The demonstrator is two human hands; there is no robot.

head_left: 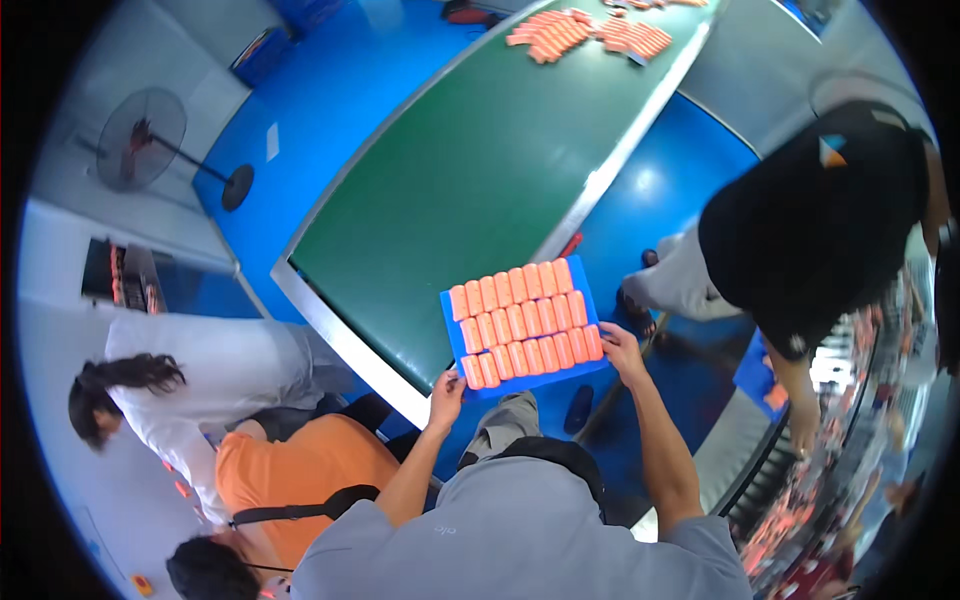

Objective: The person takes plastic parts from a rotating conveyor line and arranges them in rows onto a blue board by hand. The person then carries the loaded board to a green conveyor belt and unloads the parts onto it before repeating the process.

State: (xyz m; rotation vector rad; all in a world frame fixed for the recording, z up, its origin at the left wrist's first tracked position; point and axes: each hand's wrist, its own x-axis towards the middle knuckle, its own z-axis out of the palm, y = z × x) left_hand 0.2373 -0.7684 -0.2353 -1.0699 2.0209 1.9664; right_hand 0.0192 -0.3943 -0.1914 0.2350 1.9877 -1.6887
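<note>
A flat blue tray is held out in front of me at waist height. On it lie three rows of orange, rounded oblong pieces, set side by side; their exact kind does not show. My left hand grips the tray's near left corner. At the right edge, my right hand has its fingers closed on the rim. Beyond the tray is the end of a green conveyor belt, and the tray's left part overlaps it in the picture.
Similar orange pieces lie grouped at the belt's far end. A person in black stands at right, beside a line crowded with orange pieces. People in white and orange are at left. A standing fan is farther left.
</note>
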